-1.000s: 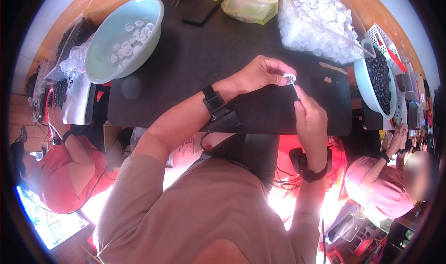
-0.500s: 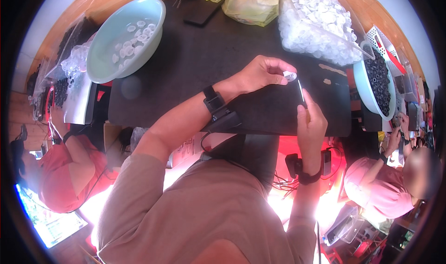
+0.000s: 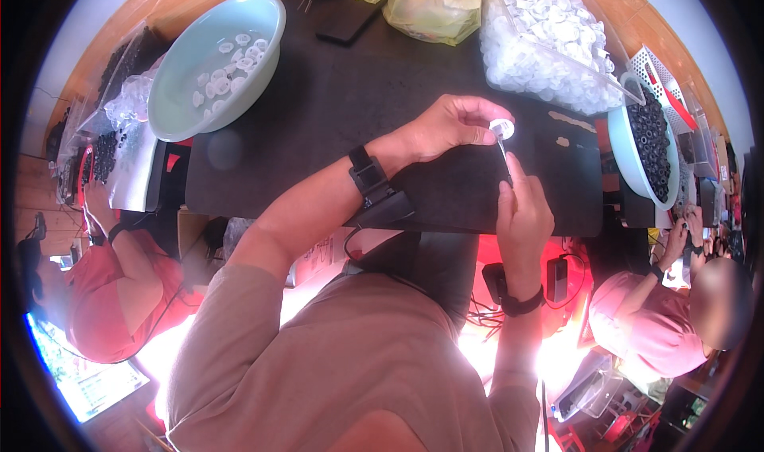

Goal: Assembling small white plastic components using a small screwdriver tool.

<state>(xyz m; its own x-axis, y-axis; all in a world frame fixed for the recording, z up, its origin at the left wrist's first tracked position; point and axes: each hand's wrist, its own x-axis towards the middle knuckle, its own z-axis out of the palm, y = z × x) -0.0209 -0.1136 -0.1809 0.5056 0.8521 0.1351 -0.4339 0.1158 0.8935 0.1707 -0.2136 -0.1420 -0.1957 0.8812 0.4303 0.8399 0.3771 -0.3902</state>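
Observation:
My left hand (image 3: 447, 130) pinches a small white round plastic piece (image 3: 502, 127) between thumb and fingers, above the right part of the dark table. My right hand (image 3: 525, 212) is closed around a slim tool with a thin metal blade (image 3: 504, 154). The blade's tip meets the lower edge of the piece, though I cannot tell whether it cuts or just touches. Most of the tool's handle is hidden in my fingers.
On the dark table (image 3: 318, 94) a pale-green basin (image 3: 177, 94) holds several white pieces. A clear bin of white pieces (image 3: 549, 38), a yellow plastic bag (image 3: 434, 14) and a dark flat object (image 3: 350, 26) lie along the far side. A basin of black rings (image 3: 652, 150) stands right. People work on both sides.
My right hand has moved slightly left, bringing the blade from beside the white piece to its edge. The piece has turned so its round face shows.

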